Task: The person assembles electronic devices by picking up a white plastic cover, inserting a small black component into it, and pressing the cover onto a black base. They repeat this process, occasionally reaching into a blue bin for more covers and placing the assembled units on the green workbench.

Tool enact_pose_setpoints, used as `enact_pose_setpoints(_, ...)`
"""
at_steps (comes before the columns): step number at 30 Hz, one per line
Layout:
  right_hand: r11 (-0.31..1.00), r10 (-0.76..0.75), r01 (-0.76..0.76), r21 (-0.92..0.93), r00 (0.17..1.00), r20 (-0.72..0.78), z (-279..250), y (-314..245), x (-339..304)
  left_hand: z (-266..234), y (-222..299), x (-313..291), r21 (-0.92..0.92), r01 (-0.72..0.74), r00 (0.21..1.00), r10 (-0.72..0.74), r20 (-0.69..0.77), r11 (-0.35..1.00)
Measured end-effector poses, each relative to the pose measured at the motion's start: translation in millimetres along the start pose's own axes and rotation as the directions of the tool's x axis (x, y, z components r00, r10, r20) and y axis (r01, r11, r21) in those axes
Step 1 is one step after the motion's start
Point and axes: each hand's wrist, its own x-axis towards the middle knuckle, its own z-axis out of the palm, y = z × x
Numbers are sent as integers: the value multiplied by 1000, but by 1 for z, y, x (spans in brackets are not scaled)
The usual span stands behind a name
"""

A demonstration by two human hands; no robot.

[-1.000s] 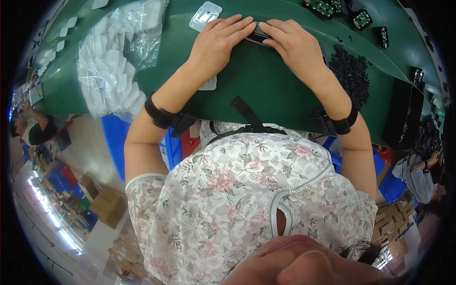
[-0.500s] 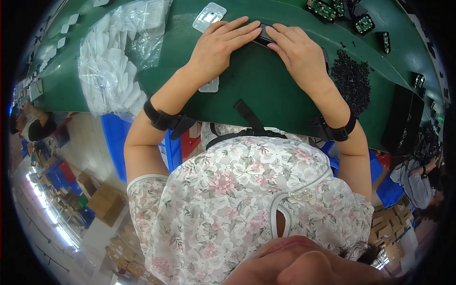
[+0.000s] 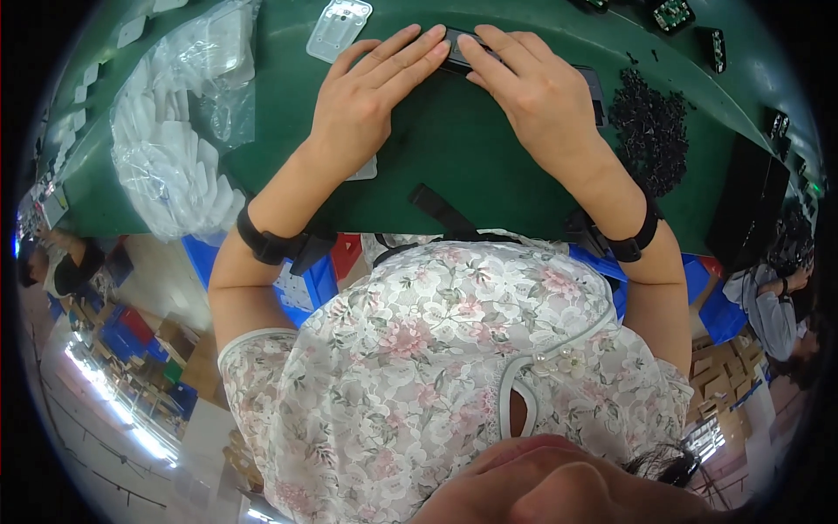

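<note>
Both hands, left and right, lie flat with fingers spread, pressing a slim black rectangular part onto the smooth green counter near its far edge.

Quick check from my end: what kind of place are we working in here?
Likely an assembly bench in a factory. Both hands, left hand and right hand, press a black part on a green mat, with a pile of small black pieces, bagged white parts and blue bins nearby.
</note>
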Motion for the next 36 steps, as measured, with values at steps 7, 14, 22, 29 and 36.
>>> enact_pose_setpoints(7,998,23,-20,57,998,-54,-6,6,4,-11,0,18,-67,2,1000,-3,-7,998)
enact_pose_setpoints(14,996,42,-40,75,999,-30,3,-1,-3,-11,4,15,2,-14,1000,14,19,1000)
enact_pose_setpoints(22,1000,-7,6,-22,999,-41,6,3,-5,0,7,3,89,-23,1000,22,12,996)
enact_pose_setpoints(29,962,78,-107,252,990,121,-9,22,5,18,23,11,160,-17,992,37,-120,987)
enact_pose_setpoints(36,324,269,-503,801,861,432,-26,52,39,19,11,44,-288,287,939,-327,-102,914)
